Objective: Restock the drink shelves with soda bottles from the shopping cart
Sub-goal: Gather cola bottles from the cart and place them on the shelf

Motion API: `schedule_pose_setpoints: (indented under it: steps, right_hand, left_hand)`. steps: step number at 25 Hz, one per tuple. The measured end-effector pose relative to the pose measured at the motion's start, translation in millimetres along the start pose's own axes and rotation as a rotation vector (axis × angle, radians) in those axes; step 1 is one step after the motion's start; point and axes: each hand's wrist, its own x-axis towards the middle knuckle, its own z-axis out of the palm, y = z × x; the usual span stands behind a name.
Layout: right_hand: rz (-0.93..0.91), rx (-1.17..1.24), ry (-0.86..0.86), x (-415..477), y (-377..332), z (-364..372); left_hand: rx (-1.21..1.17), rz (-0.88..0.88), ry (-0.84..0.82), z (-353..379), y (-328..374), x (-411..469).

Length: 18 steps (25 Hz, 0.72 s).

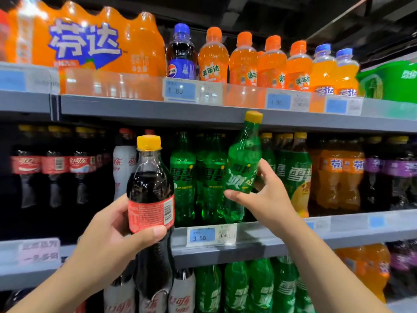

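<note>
My left hand (112,231) grips a dark cola bottle (150,190) with a yellow cap and red label, held upright in front of the middle shelf. My right hand (264,197) holds a green soda bottle (242,163) with a yellow cap around its lower half. That bottle is tilted, its cap up by the edge of the upper shelf, its base among the row of green bottles (191,177) on the middle shelf (338,233). The shopping cart is out of view.
The top shelf (146,107) carries orange soda packs, one blue-capped cola and small orange bottles. On the middle shelf stand red-label colas at left, white-label bottles, then orange and purple sodas at right. More green and white bottles fill the shelf below. Price tags line the shelf edges.
</note>
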Motion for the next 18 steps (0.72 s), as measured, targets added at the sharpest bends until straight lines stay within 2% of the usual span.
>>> schedule_pose_setpoints:
  steps: [3, 11, 18]
  right_hand:
    - [0.013, 0.008, -0.082, -6.5, 12.1, 5.8]
    - [0.092, -0.009, -0.148, 5.1, 22.5, 10.1]
    - [0.112, -0.246, -0.224, 8.3, 20.1, 17.8]
  left_hand:
    - [0.009, -0.004, 0.030, 4.5, -0.1, -3.9]
    - [0.028, -0.002, 0.056, 12.9, -1.8, -8.9]
    - [0.046, -0.006, 0.070, 17.2, -1.6, -9.6]
